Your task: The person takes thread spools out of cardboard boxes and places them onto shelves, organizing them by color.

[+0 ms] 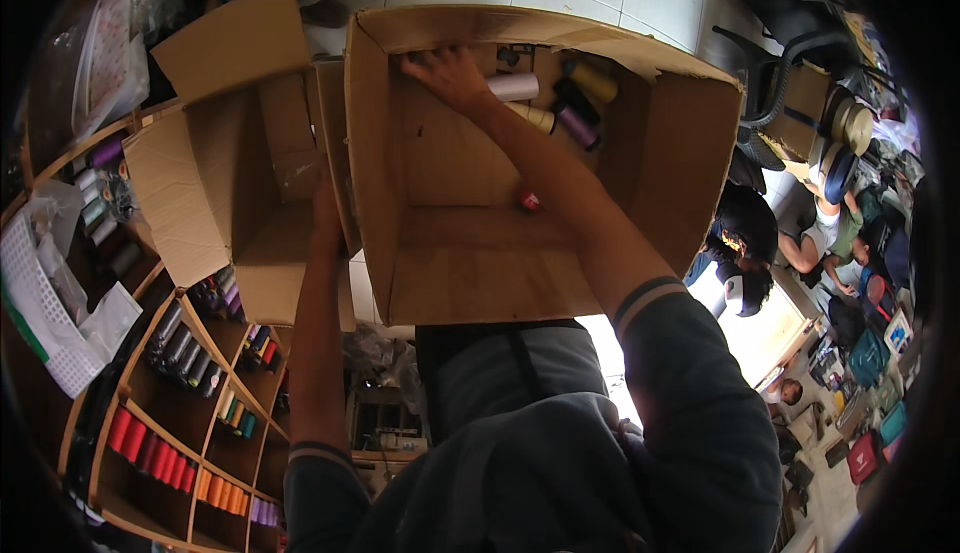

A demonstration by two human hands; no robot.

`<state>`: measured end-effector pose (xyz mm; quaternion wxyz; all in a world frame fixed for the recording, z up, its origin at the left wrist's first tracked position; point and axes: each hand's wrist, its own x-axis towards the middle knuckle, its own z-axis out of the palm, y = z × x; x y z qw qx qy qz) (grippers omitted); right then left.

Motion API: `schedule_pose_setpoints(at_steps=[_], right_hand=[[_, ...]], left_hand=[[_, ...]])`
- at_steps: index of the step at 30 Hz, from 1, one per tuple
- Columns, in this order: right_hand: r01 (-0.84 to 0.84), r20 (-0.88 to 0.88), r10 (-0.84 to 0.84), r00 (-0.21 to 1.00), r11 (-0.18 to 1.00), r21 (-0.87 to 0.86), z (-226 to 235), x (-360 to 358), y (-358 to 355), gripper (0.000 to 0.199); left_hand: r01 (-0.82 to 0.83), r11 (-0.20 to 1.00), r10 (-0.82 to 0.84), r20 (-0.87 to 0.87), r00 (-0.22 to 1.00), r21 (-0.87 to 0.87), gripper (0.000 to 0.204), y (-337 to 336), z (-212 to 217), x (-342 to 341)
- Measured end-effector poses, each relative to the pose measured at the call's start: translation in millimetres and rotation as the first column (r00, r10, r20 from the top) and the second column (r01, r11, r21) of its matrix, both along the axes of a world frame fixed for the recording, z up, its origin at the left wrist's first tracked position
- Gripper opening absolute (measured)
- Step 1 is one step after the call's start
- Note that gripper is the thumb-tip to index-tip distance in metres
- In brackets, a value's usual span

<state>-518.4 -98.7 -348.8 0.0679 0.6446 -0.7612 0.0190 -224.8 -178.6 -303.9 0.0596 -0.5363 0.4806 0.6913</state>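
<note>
Directly in front of me stands a large cardboard box (pixel 480 288), its top open toward me. My right hand (pixel 447 75) reaches inside to the far left corner, its bent fingers apart against the cardboard, with no object visible in them. Right of that hand lie a white thread cone (pixel 515 86), a yellow thread cone (pixel 592 81), a purple thread cone (pixel 577 126) and a few others. A small red spool (pixel 529 199) is nearer, partly behind my right forearm. My left hand (pixel 326 203) is at the side of a smaller open carton (pixel 215 173), next to the big box; its fingers are hidden.
Wooden shelves (pixel 195 423) on the left hold rows of red, orange, purple and dark thread spools. A white perforated basket (pixel 45 298) with plastic bags sits above them. A black chair (pixel 800 63) stands at the far right, with people (pixel 745 243) and piled goods beyond.
</note>
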Motion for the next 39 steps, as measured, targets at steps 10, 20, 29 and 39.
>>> schedule_pose_setpoints(at_steps=[10,20,29,39], right_hand=[[-0.127,0.266,0.088,0.96,0.983,0.132,-16.7,-24.4,6.0,0.048],[-0.105,0.404,0.093,0.91,0.994,0.008,-14.6,-24.5,-1.2,0.043],[-0.137,0.308,0.155,0.939,0.987,-0.081,46.3,-16.0,40.6,0.041],[0.146,0.609,-0.041,0.792,0.982,-0.123,144.2,18.5,96.5,0.053]], left_hand=[[-0.412,0.903,0.407,0.064,0.911,0.123,0.04,5.7,62.4,-53.8],[0.038,0.994,-0.029,0.083,0.996,-0.104,0.036,-0.6,-5.0,-3.8],[0.549,0.418,-0.359,0.423,0.832,-0.724,0.038,-27.8,52.5,-11.1],[0.02,0.667,-0.035,-0.004,0.999,-0.745,0.036,-23.4,143.4,45.4]])
